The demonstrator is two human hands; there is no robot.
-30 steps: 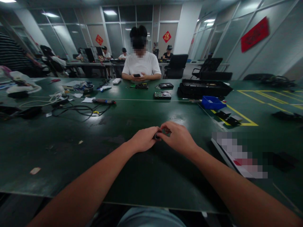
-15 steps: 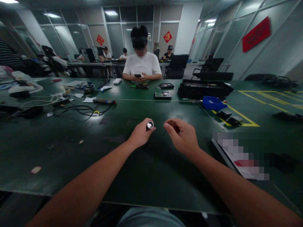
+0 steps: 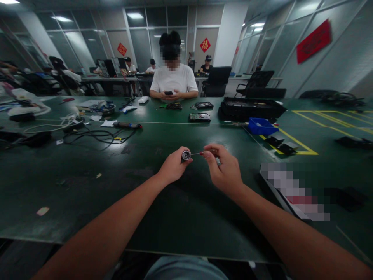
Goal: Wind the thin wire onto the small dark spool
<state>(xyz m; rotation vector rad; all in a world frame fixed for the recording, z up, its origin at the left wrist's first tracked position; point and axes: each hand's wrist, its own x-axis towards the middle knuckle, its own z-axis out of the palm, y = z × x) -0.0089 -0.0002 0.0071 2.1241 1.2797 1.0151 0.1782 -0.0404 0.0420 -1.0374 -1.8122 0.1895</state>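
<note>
My left hand [image 3: 175, 165] is closed round a dark flashlight-like tube [image 3: 185, 156], its silver-rimmed round end turned up towards me. Inside the rim some small bright parts show, too small to name. Pinched in the fingers of my right hand [image 3: 224, 165] is a small screwdriver [image 3: 196, 154] with a reddish handle, mostly hidden by the fingers. Its thin metal shaft points left, and the tip lies at the rim of the tube; whether it touches cannot be made out. Both hands are above the green table [image 3: 163, 217].
Ahead lie two hard drives [image 3: 199, 117], a circuit board [image 3: 174, 105] and a long black housing [image 3: 252, 109]. A blue bin [image 3: 262, 126] stands right. Left are black cables [image 3: 96, 134] and a soldering-iron-like tool [image 3: 127, 125]. Across the table sits a person [image 3: 174, 79] holding a phone.
The screwdriver has swung from pointing down to pointing left, its tip now at the tube's rim. My left hand has hardly moved and still holds the tube.
</note>
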